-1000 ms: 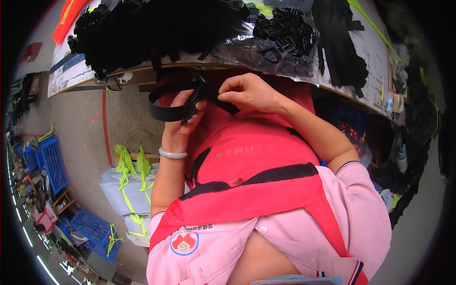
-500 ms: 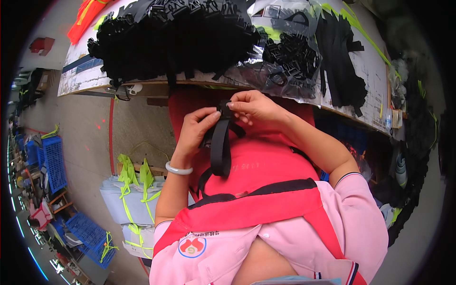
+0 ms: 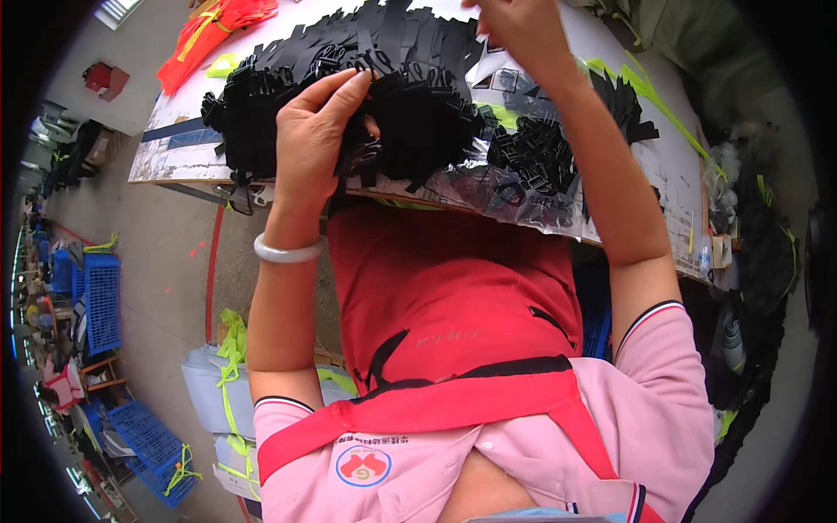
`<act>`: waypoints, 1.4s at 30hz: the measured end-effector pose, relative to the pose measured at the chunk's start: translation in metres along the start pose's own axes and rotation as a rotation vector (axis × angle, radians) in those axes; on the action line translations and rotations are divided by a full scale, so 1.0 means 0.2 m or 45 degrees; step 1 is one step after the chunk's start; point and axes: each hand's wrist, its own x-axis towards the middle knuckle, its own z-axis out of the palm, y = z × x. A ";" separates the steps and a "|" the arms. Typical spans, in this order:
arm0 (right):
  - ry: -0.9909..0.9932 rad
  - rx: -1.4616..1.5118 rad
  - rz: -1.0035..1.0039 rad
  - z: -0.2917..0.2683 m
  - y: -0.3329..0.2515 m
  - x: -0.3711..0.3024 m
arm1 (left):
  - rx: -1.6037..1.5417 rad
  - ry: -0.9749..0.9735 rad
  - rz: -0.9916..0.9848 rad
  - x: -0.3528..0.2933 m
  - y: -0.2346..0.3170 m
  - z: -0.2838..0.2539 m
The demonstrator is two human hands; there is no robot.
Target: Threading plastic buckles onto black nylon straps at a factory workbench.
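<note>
My left hand (image 3: 316, 126) is raised over the near left part of a heap of black webbing straps (image 3: 418, 131) with plastic buckles. Its thumb and forefinger are pinched together on a black strap (image 3: 359, 157), which merges with the dark heap behind it. My right hand (image 3: 521, 26) reaches to the far edge of the view, above the back of the heap. Its fingers are bent and partly cut off by the frame, so whatever they hold cannot be made out.
Right of the heap, clear plastic bags of black buckles (image 3: 534, 152) lie on the white table (image 3: 161, 157). Orange-red fabric (image 3: 205, 39) sits at the table's far left. Grey bundles (image 3: 207, 383) tied with yellow-green strips and blue crates (image 3: 102, 301) stand on the floor at left.
Both hands have left my lap and moved forward over the table, the right one farther. They have come apart, and the black strap no longer hangs before the red apron.
</note>
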 end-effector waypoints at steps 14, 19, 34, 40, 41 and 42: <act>-0.685 -0.233 -0.004 0.30 -0.03 -0.85 | -0.401 0.161 -0.492 -0.34 -0.51 0.04; -0.891 -0.198 0.159 0.27 -0.03 -0.96 | -0.824 0.119 -0.872 -0.43 -0.72 -0.01; 0.081 0.949 1.402 0.14 0.04 -1.27 | -0.434 -0.217 -0.744 -0.57 -0.69 0.13; -0.049 0.479 1.217 0.10 0.01 -1.28 | -0.306 -0.197 -0.645 -0.57 -0.75 0.25; -0.065 0.313 1.174 0.09 0.00 -1.28 | -0.356 -0.180 -0.682 -0.56 -0.77 0.26; -0.164 0.034 0.868 0.05 0.00 -1.31 | -0.365 -0.216 -0.690 -0.55 -0.78 0.26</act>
